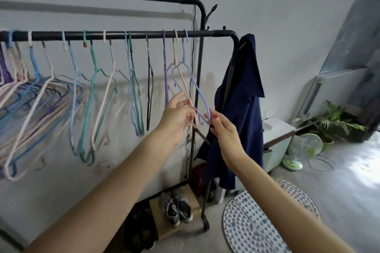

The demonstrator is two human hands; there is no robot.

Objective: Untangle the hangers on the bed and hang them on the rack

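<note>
A pale grey wall backs a black tubular metal clothes rack standing on a grey floor. A wooden bottom shelf at the foot of the rack carries a pair of grey mesh sneakers. A dark navy cloth garment hangs off the rack's right corner post. On the floor to the right lie a round pebbled white mat, a small white-and-green table fan and a green leafy potted plant.

Thin coated-wire hangers in pink, blue, teal, purple and black hang by their hooks along the lower rail. At the rail's right end hang a slim beige wire hanger and a slim periwinkle-blue wire hanger, side by side and overlapping. The left hand pinches the beige hanger's lower end between curled fingertips. The right hand pinches the blue hanger's lower bend between thumb and forefinger.
</note>
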